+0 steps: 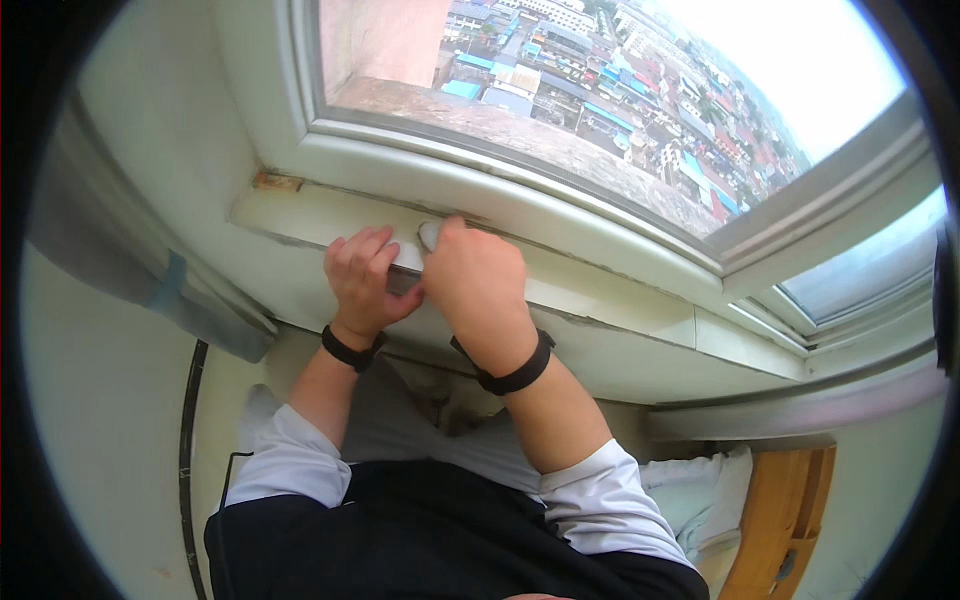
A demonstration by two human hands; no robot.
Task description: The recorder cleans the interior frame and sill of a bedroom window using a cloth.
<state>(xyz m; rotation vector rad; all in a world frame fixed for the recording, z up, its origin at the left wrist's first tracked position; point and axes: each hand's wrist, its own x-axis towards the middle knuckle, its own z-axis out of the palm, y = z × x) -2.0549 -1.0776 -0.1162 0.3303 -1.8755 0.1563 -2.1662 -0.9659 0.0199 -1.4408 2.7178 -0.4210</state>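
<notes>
Both of my hands are at the front edge of the white window sill. My left hand is closed around a small white and grey block-like object, with the fingers over its top and the thumb at its lower side. Close beside it, my right hand is curled with its knuckles up. At its fingertips shows a small pale rounded piece, which the hand seems to grip; its kind is too small to tell. The right palm and most of its fingers are hidden.
Behind the sill stands a closed window with a white frame, and rooftops lie far below outside. A grey curtain hangs at the left, another curtain at the right. Lower right are a wooden piece of furniture and pale cloth.
</notes>
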